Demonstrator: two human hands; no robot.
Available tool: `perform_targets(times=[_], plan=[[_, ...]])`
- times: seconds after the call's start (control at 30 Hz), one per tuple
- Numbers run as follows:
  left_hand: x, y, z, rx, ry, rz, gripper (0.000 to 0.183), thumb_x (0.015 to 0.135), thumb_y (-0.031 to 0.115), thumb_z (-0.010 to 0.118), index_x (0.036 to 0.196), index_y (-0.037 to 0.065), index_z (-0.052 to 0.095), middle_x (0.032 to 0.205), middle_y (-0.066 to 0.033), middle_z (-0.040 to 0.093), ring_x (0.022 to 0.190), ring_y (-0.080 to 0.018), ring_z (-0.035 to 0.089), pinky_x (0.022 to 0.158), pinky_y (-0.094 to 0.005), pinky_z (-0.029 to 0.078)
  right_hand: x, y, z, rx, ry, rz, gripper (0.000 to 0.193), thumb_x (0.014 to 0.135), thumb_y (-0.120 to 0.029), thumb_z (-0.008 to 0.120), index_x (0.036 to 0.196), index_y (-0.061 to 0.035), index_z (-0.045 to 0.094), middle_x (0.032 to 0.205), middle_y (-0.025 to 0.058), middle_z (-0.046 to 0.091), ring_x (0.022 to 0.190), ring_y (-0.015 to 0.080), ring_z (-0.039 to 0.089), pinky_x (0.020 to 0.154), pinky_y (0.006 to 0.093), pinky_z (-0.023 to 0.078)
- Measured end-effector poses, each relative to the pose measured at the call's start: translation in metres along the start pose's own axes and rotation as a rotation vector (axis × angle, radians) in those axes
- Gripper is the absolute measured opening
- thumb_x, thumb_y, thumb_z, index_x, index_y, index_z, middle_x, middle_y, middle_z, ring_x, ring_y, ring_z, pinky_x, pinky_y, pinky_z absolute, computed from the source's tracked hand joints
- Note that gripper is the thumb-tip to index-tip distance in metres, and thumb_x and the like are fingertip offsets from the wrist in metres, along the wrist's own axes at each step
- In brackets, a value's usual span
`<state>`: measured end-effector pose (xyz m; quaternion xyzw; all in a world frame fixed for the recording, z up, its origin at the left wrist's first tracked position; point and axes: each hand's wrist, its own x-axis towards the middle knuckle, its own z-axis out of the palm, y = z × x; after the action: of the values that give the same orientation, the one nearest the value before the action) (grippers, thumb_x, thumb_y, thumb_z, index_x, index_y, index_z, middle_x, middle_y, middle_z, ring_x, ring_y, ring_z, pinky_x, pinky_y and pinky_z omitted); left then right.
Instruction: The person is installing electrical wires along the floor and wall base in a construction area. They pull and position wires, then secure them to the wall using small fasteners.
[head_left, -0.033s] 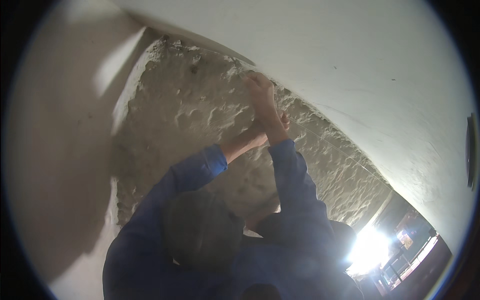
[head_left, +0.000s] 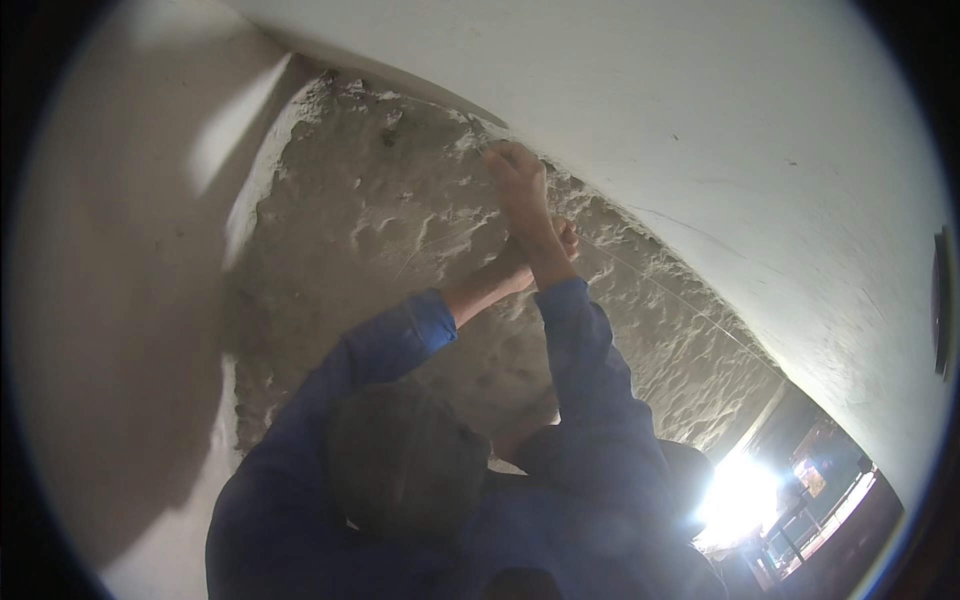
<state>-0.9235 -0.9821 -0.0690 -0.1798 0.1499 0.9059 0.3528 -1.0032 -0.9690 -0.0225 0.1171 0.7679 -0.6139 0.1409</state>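
Note:
A thin pale string point(head_left: 690, 307) runs from my hands down to the right, above a rough, lumpy earth-coloured surface point(head_left: 340, 220). My left hand point(head_left: 566, 237) is closed on the string; its wrist passes behind my right wrist, so part of it is hidden. Farther away, beside the edge of the white wall point(head_left: 700, 130), my right hand point(head_left: 517, 172) is closed too, fingertips pinched together with a fine strand seeming to come from them. Left of the hands, a faint loose strand crosses the rough surface. My forearms cross in blue sleeves.
A smooth pale wall point(head_left: 130, 280) stands on the left, with a chipped edge where it meets the rough surface. My dark-clad knees point(head_left: 410, 460) are close below my arms. Strong light point(head_left: 740, 500) glares at the lower right beside a dark frame-like object.
Both hands keep nearly the same place. The loose strand left of them shows more plainly now.

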Motion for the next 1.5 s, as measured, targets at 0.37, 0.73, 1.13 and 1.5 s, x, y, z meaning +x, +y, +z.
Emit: perform_targets(times=[0.37,0.73,1.13,1.5], plan=[[0.016,-0.005,-0.039,-0.055,-0.058,0.053,0.011,0.096,0.017,0.055,0.097,0.006,0.053,0.075,0.0009,0.05,0.064,-0.008,0.048,0.055,-0.0226,0.04,0.01,-0.005,0.028,0.079,0.112,0.028,0.024,0.088,-0.017,0.06,0.096,0.0051,0.065,0.079,0.0068,0.063,0.073,0.0128,0.058,0.065,0.0297,0.048],[-0.064,0.019,-0.048,0.409,0.179,-0.033,0.015,0.096,0.021,0.055,0.094,0.007,0.053,0.074,0.0008,0.051,0.064,-0.0088,0.048,0.055,-0.0243,0.039,0.016,0.006,0.048,0.032,0.295,-0.035,0.024,0.087,-0.017,0.059,0.094,0.005,0.065,0.081,0.0131,0.065,0.074,0.0202,0.061,0.069,0.0352,0.048],[0.005,0.006,-0.032,0.156,-0.011,0.129,0.019,0.096,0.025,0.055,0.092,0.007,0.053,0.073,0.0008,0.051,0.064,-0.0096,0.048,0.055,-0.0261,0.039,0.024,0.009,0.056,-0.049,0.338,0.055,0.024,0.087,-0.016,0.056,0.093,0.0054,0.066,0.082,0.0196,0.067,0.079,0.0291,0.065,0.076,0.0398,0.049],[-0.009,0.017,-0.021,0.793,0.254,0.122,0.02,0.091,0.024,0.06,0.091,0.005,0.055,0.074,-0.0027,0.055,0.062,-0.0121,0.051,0.055,-0.0286,0.043,0.021,0.003,0.04,0.202,0.221,0.243,0.023,0.084,-0.013,0.061,0.097,0.0039,0.068,0.081,0.0082,0.063,0.072,0.0163,0.058,0.063,0.0317,0.047]])
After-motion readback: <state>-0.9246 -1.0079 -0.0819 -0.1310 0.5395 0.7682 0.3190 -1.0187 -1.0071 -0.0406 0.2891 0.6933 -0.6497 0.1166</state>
